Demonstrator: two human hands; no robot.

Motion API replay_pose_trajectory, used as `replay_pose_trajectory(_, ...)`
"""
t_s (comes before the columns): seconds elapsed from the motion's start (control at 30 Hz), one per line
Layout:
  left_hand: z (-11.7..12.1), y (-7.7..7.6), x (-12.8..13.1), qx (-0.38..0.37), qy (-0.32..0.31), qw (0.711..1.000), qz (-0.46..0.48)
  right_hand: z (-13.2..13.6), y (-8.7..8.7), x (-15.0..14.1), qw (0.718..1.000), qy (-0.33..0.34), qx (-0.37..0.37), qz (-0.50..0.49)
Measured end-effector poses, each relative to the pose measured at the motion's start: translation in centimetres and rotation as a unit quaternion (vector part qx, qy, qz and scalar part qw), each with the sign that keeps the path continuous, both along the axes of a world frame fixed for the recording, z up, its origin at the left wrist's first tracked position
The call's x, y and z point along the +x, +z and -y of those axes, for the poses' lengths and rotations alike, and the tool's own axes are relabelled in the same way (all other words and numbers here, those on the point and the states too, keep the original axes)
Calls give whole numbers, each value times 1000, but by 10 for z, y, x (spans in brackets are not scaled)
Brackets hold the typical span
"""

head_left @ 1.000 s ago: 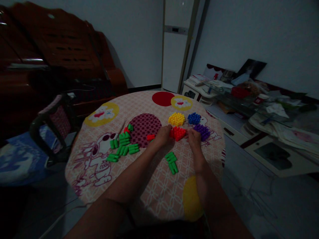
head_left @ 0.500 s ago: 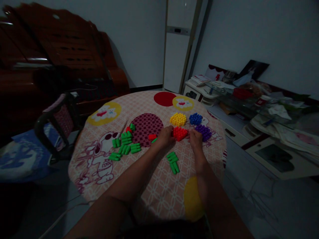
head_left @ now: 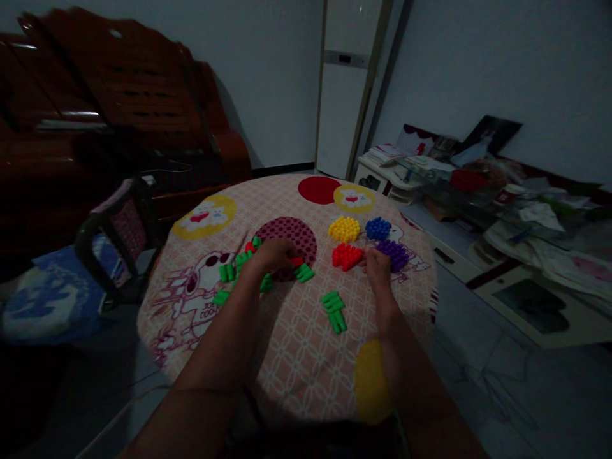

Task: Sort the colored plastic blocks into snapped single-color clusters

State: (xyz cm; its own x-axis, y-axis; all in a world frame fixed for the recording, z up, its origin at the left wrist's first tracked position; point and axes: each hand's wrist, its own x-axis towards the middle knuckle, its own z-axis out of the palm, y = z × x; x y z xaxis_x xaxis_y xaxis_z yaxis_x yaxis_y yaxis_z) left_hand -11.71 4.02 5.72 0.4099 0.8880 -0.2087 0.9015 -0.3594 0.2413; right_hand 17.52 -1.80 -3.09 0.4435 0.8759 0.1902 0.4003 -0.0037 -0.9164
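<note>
My left hand (head_left: 276, 255) reaches over the dark red checked circle on the cloth, its fingertips at a small red block (head_left: 297, 261). Dim light hides whether those fingers grip it. Green blocks (head_left: 303, 273) lie just beside it, and others (head_left: 226, 273) are partly covered by my left forearm. My right hand (head_left: 377, 266) is closed in a pinch at the right edge of a cluster of red bullet-shaped blocks (head_left: 346, 255). Around that cluster sit yellow (head_left: 343, 229), blue (head_left: 378, 228) and purple (head_left: 393, 255) clusters. Joined green blocks (head_left: 335, 311) lie nearer to me.
A patterned cloth covers the round table (head_left: 306, 357). To the left stand a chair (head_left: 119, 236) and a wooden sofa (head_left: 143, 108). A cluttered low cabinet (head_left: 454, 255) runs along the right wall, and a tall white unit (head_left: 342, 115) stands in the corner.
My left hand has left the red cluster and moved left to the small red block. My right hand stays at the cluster's right edge. The view has shifted slightly.
</note>
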Motion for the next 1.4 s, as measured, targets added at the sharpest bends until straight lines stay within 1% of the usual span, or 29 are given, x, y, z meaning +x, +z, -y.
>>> replay_pose_trajectory(0.13, 4, -5, -1, 9, -12, 1000, -12, 0, -1, 1, 1000, 2, 1, 11)
replay_pose_trajectory(0.2, 5, -4, 0, 16, -9, 1000, -13, -1, -3, 3, 1000, 7, 3, 19)
replay_pose_trajectory(0.27, 5, -2, 2, 25, 1, 1000, 7, -2, -5, 4, 1000, 9, 3, 22)
replay_pose_trajectory(0.33, 6, 0, 6, 44, 5, 997, 58, -2, -5, 4, 1000, 11, 0, 21)
replay_pose_trajectory(0.4, 10, 2, 16, 57, -9, 989, 138, 0, -4, 3, 1000, 1, 4, 20)
replay_pose_trajectory(0.5, 21, 0, 40, 53, -56, 962, 261, 6, 4, -1, 997, -50, 48, 42)
replay_pose_trajectory(0.57, 29, -2, 58, 48, -85, 945, 311, 12, 13, -4, 993, -68, 85, 52)
replay_pose_trajectory(0.63, 36, -6, 73, 49, -99, 934, 340, 18, 23, -10, 993, -37, 102, 34)
replay_pose_trajectory(0.7, 41, -9, 84, 50, -103, 926, 361, 23, 33, -16, 995, 28, 97, -12)
replay_pose_trajectory(0.77, 43, -12, 89, 43, -108, 918, 380, 27, 43, -23, 989, 99, 79, -70)
replay_pose_trajectory(0.83, 44, -13, 90, 26, -112, 911, 397, 29, 50, -27, 978, 157, 56, -127)
replay_pose_trajectory(0.93, 45, -13, 89, -3, -112, 905, 411, 31, 54, -27, 961, 208, 31, -178)
replay_pose_trajectory(1.03, 44, -15, 89, -22, -123, 897, 424, 32, 52, -23, 956, 231, 19, -180)
replay_pose_trajectory(1.13, 45, -21, 92, -44, -135, 880, 453, 34, 50, -19, 953, 255, 8, -167)
replay_pose_trajectory(1.2, 44, -23, 94, -59, -136, 873, 464, 36, 50, -16, 949, 269, 1, -163)
replay_pose_trajectory(1.27, 43, -21, 92, -59, -130, 876, 460, 37, 50, -11, 952, 260, 2, -161)
replay_pose_trajectory(1.3, 41, -18, 89, -47, -122, 881, 454, 38, 51, -7, 957, 243, 4, -158)
replay_pose_trajectory(1.33, 37, -13, 85, -24, -109, 889, 445, 38, 51, -3, 964, 217, 7, -153)
replay_pose_trajectory(1.4, 28, -3, 70, 47, -63, 907, 414, 37, 51, 5, 979, 159, 6, -129)
